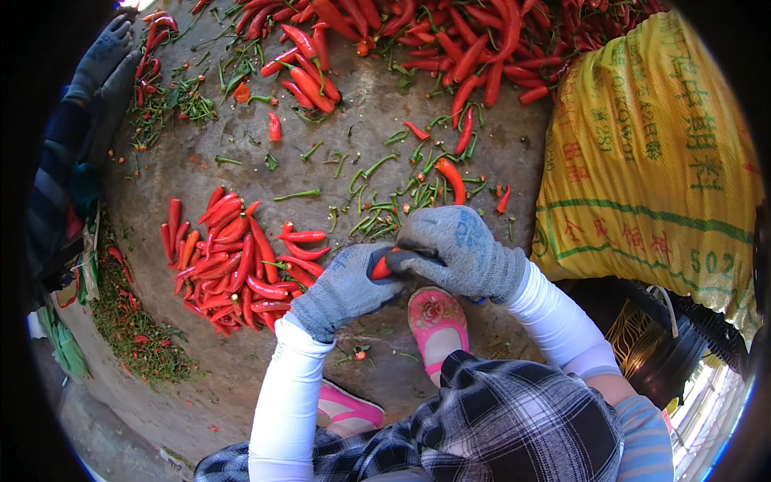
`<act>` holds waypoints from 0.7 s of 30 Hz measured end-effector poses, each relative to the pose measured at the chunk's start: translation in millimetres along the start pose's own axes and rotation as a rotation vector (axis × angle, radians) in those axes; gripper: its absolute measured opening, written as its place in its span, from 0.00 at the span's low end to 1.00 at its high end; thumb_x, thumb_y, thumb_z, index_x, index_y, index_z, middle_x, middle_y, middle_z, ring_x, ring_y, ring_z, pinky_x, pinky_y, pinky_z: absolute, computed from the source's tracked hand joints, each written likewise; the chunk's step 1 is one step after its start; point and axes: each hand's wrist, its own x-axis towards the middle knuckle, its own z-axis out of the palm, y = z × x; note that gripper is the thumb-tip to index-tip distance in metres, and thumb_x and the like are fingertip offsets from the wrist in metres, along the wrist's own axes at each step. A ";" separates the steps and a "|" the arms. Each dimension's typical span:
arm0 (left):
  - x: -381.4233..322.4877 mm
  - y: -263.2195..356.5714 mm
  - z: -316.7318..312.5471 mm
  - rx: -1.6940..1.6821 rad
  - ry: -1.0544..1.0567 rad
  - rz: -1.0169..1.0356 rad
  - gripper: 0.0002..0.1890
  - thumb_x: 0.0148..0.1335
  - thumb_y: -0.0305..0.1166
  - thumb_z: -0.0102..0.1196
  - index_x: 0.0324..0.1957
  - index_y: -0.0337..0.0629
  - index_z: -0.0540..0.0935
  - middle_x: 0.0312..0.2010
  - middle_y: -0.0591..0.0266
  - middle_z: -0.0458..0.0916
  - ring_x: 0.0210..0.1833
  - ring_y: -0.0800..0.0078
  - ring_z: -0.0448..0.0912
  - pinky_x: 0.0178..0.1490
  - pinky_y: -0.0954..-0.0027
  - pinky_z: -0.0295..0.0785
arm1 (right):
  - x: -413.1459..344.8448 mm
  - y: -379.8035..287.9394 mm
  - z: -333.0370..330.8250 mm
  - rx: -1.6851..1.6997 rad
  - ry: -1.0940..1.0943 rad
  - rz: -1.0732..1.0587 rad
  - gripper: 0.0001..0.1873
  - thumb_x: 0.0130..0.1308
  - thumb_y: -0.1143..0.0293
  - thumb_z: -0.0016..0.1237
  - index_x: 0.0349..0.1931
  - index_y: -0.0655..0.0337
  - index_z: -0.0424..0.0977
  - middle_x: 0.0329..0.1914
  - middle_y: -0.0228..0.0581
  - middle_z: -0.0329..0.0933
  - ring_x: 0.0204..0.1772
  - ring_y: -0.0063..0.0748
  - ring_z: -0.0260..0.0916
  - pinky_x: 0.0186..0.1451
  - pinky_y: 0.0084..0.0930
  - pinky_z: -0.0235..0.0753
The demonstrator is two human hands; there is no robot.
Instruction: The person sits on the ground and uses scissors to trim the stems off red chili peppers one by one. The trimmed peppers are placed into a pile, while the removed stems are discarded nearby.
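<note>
My left hand [355, 283], in a grey knit work glove, is closed around a red chili pepper [383, 267], whose body shows between the two gloves. My right hand [455, 250], gloved alike, meets it at the pepper's other end; its curled fingers and thumb hide that end. Left of my hands lies a heap of red chili peppers [229, 265], most without stems. Just beyond my hands are scattered green pepper stems [379, 220] and one curved red pepper [452, 179]. A larger pile of red peppers [470, 42] lies at the top, some with green stems.
A full yellow woven sack [644, 162] stands at the right. At the left edge is another person's gloved hand [105, 54]. Stem and leaf waste [138, 343] lies at lower left on the grey floor [253, 162]. Pink shoes [438, 319] are below my hands.
</note>
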 end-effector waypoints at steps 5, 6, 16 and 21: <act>-14.7 18.6 -9.9 0.034 -0.371 -0.063 0.15 0.65 0.37 0.66 0.51 0.43 0.85 0.32 0.67 0.85 0.31 0.83 0.78 0.37 0.74 0.76 | -7.7 -14.3 -1.8 0.324 -0.173 -0.001 0.14 0.68 0.57 0.55 0.37 0.61 0.79 0.28 0.49 0.75 0.34 0.50 0.78 0.38 0.41 0.75; -16.8 21.7 -11.4 -0.011 -0.417 -0.056 0.15 0.65 0.38 0.65 0.51 0.43 0.86 0.32 0.68 0.85 0.31 0.83 0.79 0.36 0.74 0.76 | -9.1 -18.9 -1.1 0.432 -0.188 0.028 0.15 0.69 0.57 0.54 0.37 0.61 0.79 0.27 0.48 0.75 0.33 0.47 0.78 0.37 0.39 0.75; -10.4 13.6 16.5 -0.455 -0.012 -0.044 0.20 0.71 0.46 0.56 0.54 0.40 0.81 0.24 0.68 0.79 0.20 0.86 0.69 0.26 0.80 0.65 | -49.5 -1.7 -6.1 0.577 0.397 0.605 0.19 0.70 0.57 0.54 0.51 0.64 0.76 0.41 0.42 0.80 0.38 0.31 0.80 0.39 0.28 0.77; -13.9 -21.4 35.6 -0.630 0.129 -0.074 0.25 0.77 0.50 0.44 0.61 0.37 0.71 0.29 0.63 0.78 0.20 0.82 0.68 0.32 0.74 0.72 | -127.2 12.8 27.1 -0.305 0.221 0.671 0.27 0.57 0.62 0.63 0.57 0.59 0.73 0.45 0.48 0.77 0.47 0.46 0.77 0.47 0.40 0.75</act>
